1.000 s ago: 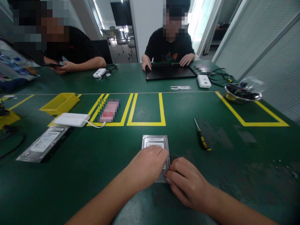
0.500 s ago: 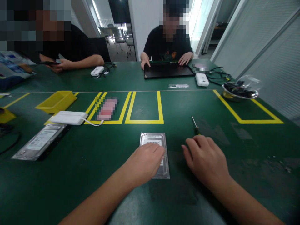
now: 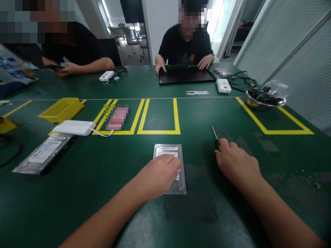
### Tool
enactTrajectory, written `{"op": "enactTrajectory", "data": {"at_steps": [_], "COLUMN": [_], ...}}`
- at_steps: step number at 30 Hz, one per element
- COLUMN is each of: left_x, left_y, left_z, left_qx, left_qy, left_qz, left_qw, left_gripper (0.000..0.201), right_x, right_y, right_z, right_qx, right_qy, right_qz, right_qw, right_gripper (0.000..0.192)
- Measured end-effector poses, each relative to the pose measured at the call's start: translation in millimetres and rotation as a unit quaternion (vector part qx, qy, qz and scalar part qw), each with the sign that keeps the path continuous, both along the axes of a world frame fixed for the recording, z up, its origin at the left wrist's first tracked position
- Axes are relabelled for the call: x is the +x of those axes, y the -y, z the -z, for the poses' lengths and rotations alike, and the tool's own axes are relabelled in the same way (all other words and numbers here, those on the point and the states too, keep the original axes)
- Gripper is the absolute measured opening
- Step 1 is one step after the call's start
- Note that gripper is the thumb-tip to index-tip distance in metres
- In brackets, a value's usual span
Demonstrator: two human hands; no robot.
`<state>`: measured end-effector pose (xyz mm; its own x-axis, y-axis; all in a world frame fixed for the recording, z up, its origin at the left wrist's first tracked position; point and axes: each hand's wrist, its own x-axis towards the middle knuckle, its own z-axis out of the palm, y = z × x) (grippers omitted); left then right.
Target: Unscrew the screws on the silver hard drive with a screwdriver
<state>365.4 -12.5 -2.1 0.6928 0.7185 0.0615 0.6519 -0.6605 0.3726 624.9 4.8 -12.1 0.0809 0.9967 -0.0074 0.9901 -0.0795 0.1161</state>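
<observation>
A silver hard drive (image 3: 181,182) lies flat on the green table in front of me, its label partly covered. Over it is my left hand (image 3: 161,174), fingers curled together in a pinch; whatever they may hold is hidden. To the right, a screwdriver (image 3: 215,135) with a thin metal shaft and a yellow-and-black handle points away from me. My right hand (image 3: 236,160) has its fingers closed around the back of that handle, most of which is hidden.
Another hard drive (image 3: 42,155) lies left, by a white power bank (image 3: 76,127) and a yellow bin (image 3: 62,109). A metal bowl (image 3: 266,102) of dark parts stands right, small screws (image 3: 317,184) nearer. Across the table, a person handles a black panel (image 3: 186,75); another holds a phone.
My right hand has shifted right and slightly forward, and its fingers have closed on the screwdriver's handle. My left hand stays over the hard drive.
</observation>
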Motion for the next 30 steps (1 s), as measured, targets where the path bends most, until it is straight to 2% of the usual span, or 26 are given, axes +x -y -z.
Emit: {"op": "enactTrajectory", "data": {"at_steps": [7, 10, 12, 14, 20, 30], "left_x": [-3, -5, -6, -5, -5, -5], "left_y": [-2, -3, -4, -4, -3, -16], "left_z": [3.8, 8.3, 10.2, 10.5, 7.1, -3.0], "left_qx": [-0.002, 0.001, 0.001, 0.0, -0.015, -0.063], "left_qy": [0.06, 0.106, 0.122, 0.126, 0.112, 0.115], "left_qz": [-0.002, -0.008, -0.009, -0.009, -0.011, -0.011], "left_qw": [0.998, 0.994, 0.993, 0.992, 0.994, 0.991], "left_gripper": [0.012, 0.008, 0.006, 0.006, 0.014, 0.015], "right_x": [-1, -2, -4, -7, -15, -17], "right_y": [3, 4, 4, 3, 2, -1], "right_z": [-5.3, -3.3, 2.7, 10.5, 26.4, 29.5], "right_qx": [0.025, 0.1, 0.159, 0.186, 0.201, 0.211], "right_qy": [-0.016, -0.077, -0.144, -0.187, -0.218, -0.232], "right_qz": [-0.001, -0.029, -0.065, -0.096, -0.144, -0.179], "right_qw": [1.0, 0.992, 0.974, 0.96, 0.944, 0.933], "right_gripper": [0.024, 0.023, 0.023, 0.026, 0.033, 0.032]}}
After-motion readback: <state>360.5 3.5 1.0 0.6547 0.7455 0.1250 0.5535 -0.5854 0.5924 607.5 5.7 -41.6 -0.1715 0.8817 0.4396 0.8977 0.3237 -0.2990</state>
